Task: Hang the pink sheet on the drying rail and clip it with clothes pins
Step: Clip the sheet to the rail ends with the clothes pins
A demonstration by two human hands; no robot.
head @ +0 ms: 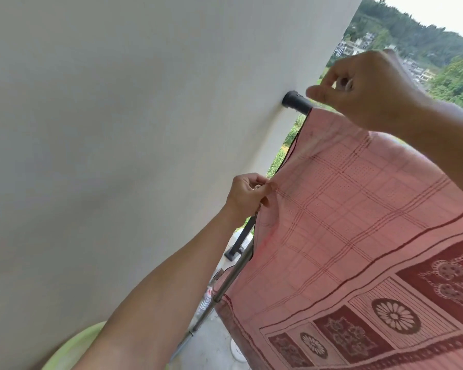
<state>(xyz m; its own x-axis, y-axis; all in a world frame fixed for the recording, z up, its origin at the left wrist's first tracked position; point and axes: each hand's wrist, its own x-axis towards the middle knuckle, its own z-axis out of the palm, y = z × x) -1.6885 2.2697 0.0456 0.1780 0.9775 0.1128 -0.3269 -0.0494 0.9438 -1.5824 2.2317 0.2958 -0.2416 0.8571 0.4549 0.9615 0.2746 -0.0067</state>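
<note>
One pink sheet (358, 209), draped over the drying rail (296, 100), side edge pinched by the curled fingers of the left hand (247, 194). Right hand (364, 86) curled just above its top corner; contents cannot be told.

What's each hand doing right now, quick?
Left hand: pinching the edge of the pink sheet.
Right hand: fingers curled by the rail; whether it holds anything cannot be told.

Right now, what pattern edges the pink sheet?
The pink checked fabric sheet has a maroon floral border; head view.
</note>
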